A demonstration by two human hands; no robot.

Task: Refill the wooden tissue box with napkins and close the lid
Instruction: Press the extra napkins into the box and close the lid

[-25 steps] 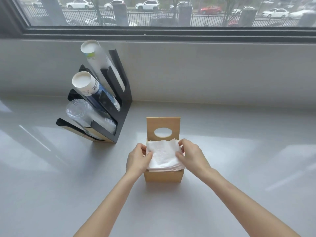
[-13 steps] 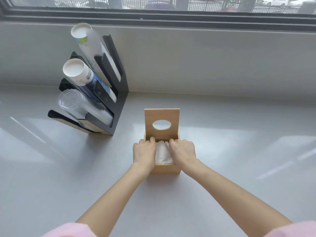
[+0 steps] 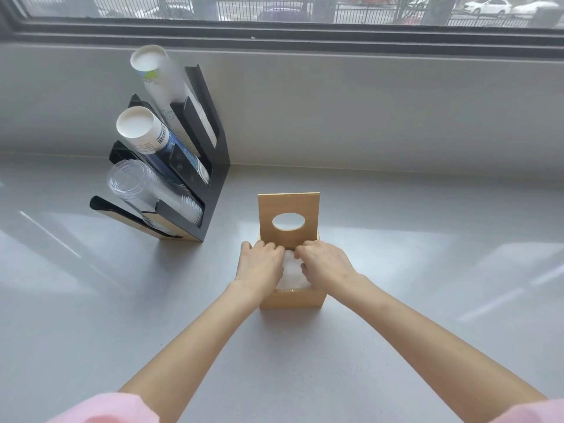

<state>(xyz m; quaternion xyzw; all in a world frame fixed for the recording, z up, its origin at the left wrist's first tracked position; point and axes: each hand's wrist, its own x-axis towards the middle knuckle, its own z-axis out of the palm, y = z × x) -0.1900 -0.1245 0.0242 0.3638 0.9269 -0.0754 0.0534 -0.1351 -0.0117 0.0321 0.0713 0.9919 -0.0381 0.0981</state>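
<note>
A small wooden tissue box (image 3: 291,299) stands on the grey counter in front of me. Its lid (image 3: 288,209), with an oval hole, stands upright at the back. White napkins (image 3: 291,274) lie inside the box, showing between my hands. My left hand (image 3: 259,265) rests palm down on the left part of the stack, fingers curled at the box's back edge. My right hand (image 3: 325,264) presses on the right part the same way. Most of the napkins are hidden under both hands.
A black cup holder (image 3: 210,166) with stacked paper cups (image 3: 143,128) and clear plastic cups (image 3: 134,184) leans at the left rear. A low grey wall and a window run along the back of the counter (image 3: 427,285).
The napkin stack, held above the box a second ago, has gone down into it. Both hands now press on it from above, fingers further toward the lid.
</note>
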